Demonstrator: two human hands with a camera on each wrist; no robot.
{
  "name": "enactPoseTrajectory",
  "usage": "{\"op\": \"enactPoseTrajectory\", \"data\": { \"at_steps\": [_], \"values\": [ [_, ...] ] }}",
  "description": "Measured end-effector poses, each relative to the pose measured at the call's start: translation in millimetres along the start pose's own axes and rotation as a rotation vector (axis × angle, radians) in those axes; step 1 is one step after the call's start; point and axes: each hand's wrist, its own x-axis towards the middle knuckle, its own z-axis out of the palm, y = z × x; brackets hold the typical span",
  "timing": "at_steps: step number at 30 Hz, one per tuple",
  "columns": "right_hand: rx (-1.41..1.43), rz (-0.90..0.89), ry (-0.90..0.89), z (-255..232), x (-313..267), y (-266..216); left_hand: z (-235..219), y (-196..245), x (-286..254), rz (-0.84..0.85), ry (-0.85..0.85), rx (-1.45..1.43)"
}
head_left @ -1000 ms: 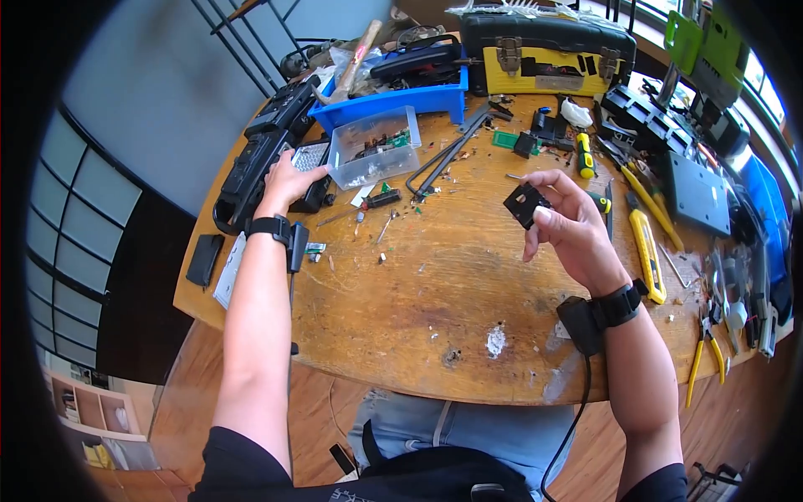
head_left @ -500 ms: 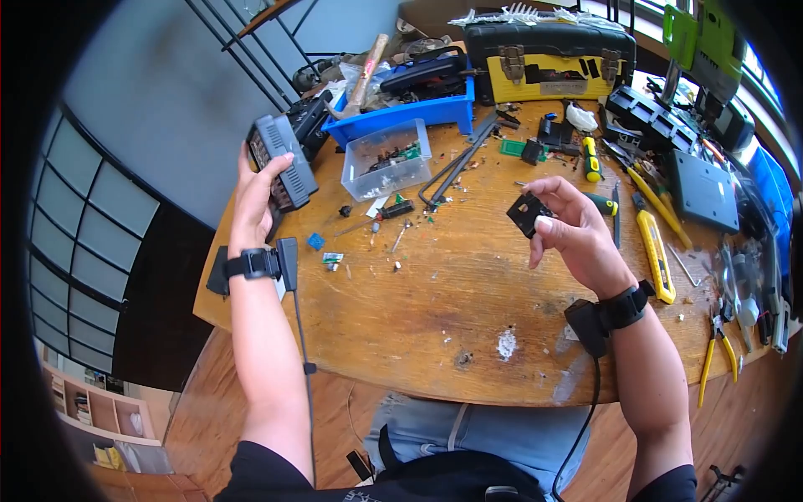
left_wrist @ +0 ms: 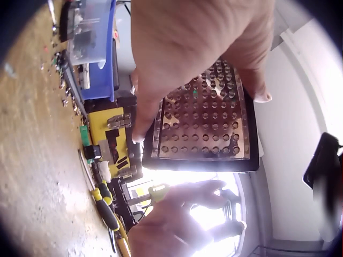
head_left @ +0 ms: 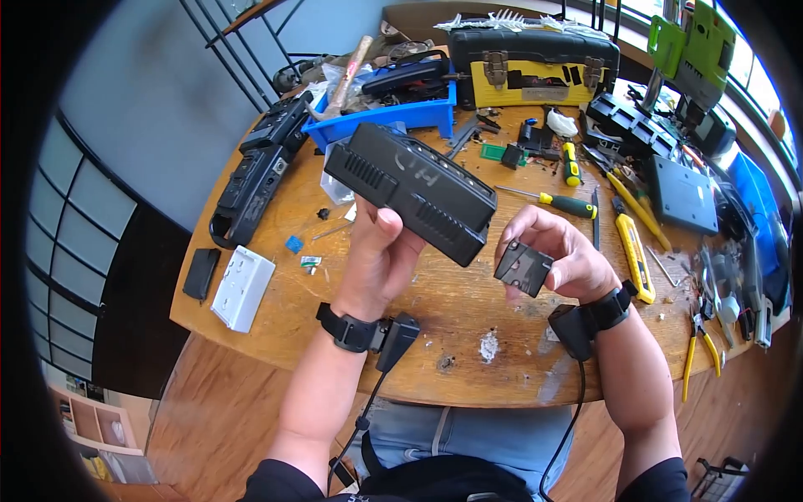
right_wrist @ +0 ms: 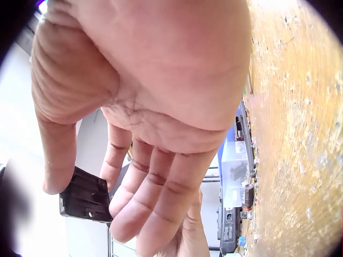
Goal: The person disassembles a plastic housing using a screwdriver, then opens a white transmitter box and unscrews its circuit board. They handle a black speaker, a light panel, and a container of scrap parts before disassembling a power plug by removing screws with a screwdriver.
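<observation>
A black boxy device with side vents is gripped by my left hand, tilted above the table. In the left wrist view its other face shows a panel with rows of round studs, between the thumb and fingers of the left hand. Close to its right end, my right hand pinches a small black square part. The right wrist view shows that part between thumb and fingertips of the right hand.
Along the left edge are a long black device, a white case and a black pouch. Behind stand a blue bin and a toolbox. A screwdriver, a yellow cutter and pliers lie at right.
The left hand has lifted the boxy device from the table's left side and carried it to the middle, beside the right hand. The small black part has turned in the right hand.
</observation>
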Motion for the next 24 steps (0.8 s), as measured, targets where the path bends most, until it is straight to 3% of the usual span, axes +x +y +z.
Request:
{"op": "enactPoseTrajectory", "data": {
  "at_steps": [10,24],
  "values": [
    [0.025,-0.021,0.054,0.7,-2.5,-4.4,-14.9,-19.3,-6.4,-0.049,-0.024,-0.069],
    [0.020,-0.008,0.104,-11.2,-5.7,0.1,-8.3,-18.5,-18.4,0.033,0.120,0.018]
  ]
}}
